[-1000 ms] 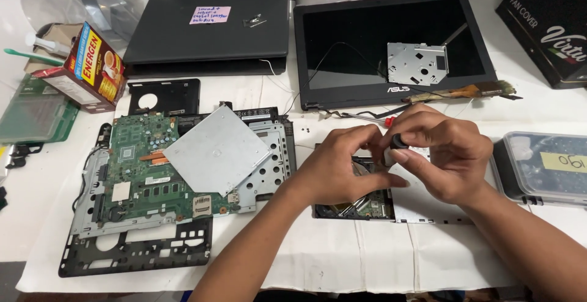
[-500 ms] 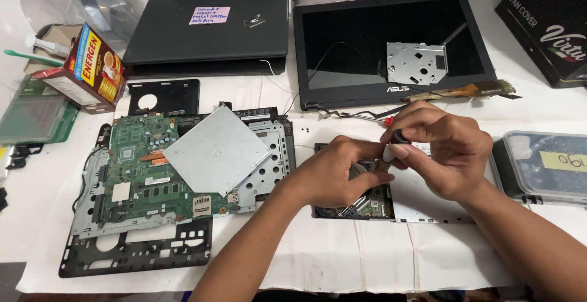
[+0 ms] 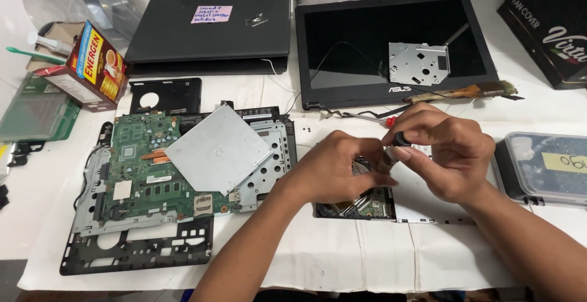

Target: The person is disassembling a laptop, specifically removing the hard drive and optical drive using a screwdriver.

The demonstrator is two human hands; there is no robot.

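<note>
My left hand (image 3: pixel 339 170) rests on a small dark circuit assembly with a fan (image 3: pixel 361 203) and steadies it on the white paper. My right hand (image 3: pixel 443 152) is closed around the black handle of a screwdriver (image 3: pixel 391 149), whose tip points down at the assembly between my two hands. The tip itself is hidden by my fingers. To the left lies a green motherboard (image 3: pixel 143 167) in a black laptop base, with a silver optical drive (image 3: pixel 217 149) lying tilted on top of it.
A detached laptop screen (image 3: pixel 397 45) with a metal bracket on it lies at the back right. A closed black laptop (image 3: pixel 211 23) is at the back left. A red and yellow carton (image 3: pixel 92 66) stands far left, a clear plastic box (image 3: pixel 547 167) far right, a black box (image 3: pixel 550 26) top right.
My right hand has shifted slightly and turned the screwdriver handle. My left hand stays on the small assembly.
</note>
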